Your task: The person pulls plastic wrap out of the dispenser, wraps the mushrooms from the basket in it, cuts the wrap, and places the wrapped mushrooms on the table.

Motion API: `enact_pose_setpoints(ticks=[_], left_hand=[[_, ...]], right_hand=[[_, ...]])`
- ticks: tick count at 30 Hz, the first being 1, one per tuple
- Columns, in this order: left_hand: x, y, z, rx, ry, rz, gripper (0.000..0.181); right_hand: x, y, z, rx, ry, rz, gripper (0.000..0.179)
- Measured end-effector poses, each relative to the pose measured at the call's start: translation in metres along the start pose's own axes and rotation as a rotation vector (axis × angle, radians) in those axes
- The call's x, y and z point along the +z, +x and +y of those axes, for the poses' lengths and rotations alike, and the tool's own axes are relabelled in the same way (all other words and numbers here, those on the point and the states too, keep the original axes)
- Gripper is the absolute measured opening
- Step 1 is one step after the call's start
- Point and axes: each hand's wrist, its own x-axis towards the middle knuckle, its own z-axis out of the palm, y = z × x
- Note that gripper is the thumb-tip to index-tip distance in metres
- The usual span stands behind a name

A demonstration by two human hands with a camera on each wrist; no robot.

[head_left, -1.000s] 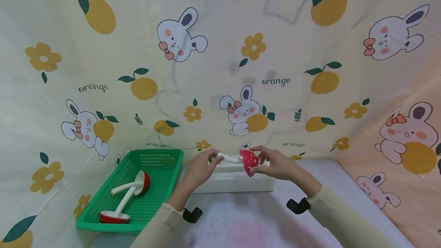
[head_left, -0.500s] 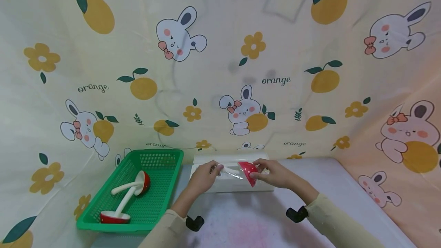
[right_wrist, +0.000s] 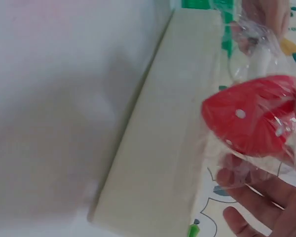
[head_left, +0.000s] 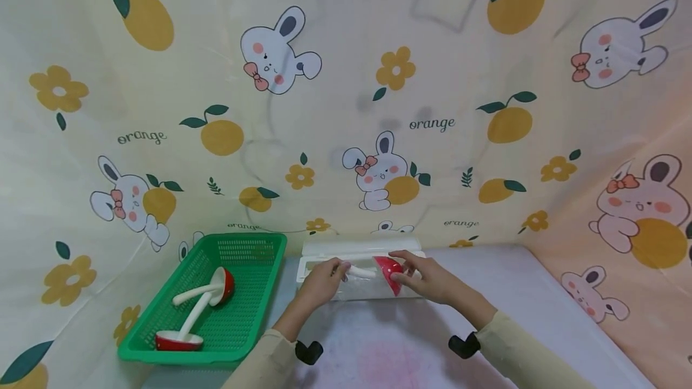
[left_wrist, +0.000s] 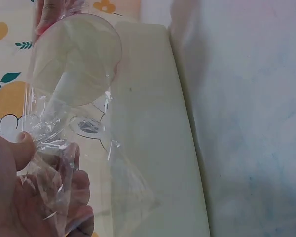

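Observation:
Both hands hold a mushroom-shaped ladle (head_left: 390, 275) in clear plastic film, lying crosswise in front of a long white box (head_left: 362, 247) in the head view. Its red, white-dotted bowl (right_wrist: 254, 116) points right, the pale handle (head_left: 361, 271) left. My left hand (head_left: 323, 283) pinches the film at the handle's end, its thumb (left_wrist: 23, 150) pressing the crumpled plastic film (left_wrist: 49, 173). Around the bowl's right side, my right hand (head_left: 427, 278) holds the bowl through the film between thumb and forefinger, while its other fingers (right_wrist: 256, 202) are spread below.
A green basket (head_left: 273, 293) stands left on the pale table (head_left: 378, 347), with two similar ladles (head_left: 181, 341) inside, red bowls and white handles. Behind everything hangs a printed cloth (head_left: 335, 107) with rabbits and oranges.
Both hands have come down and slightly nearer with the wrapped ladle, so it now overlaps the box's front. More of the box's back part shows. The basket and its ladles stay put.

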Motion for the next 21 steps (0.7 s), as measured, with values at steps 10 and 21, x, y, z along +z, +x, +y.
enact_pose_setpoints(ticks=[10,21], left_hand=[[0.0,0.008,-0.008,-0.017,0.025,0.04,0.037],[-0.003,0.005,-0.012,-0.071,0.063,0.003,0.042]], right_hand=[[0.0,-0.007,0.007,-0.323,-0.067,0.109,0.069],[0.007,0.002,0.013,-0.248,-0.039,0.064,0.083]])
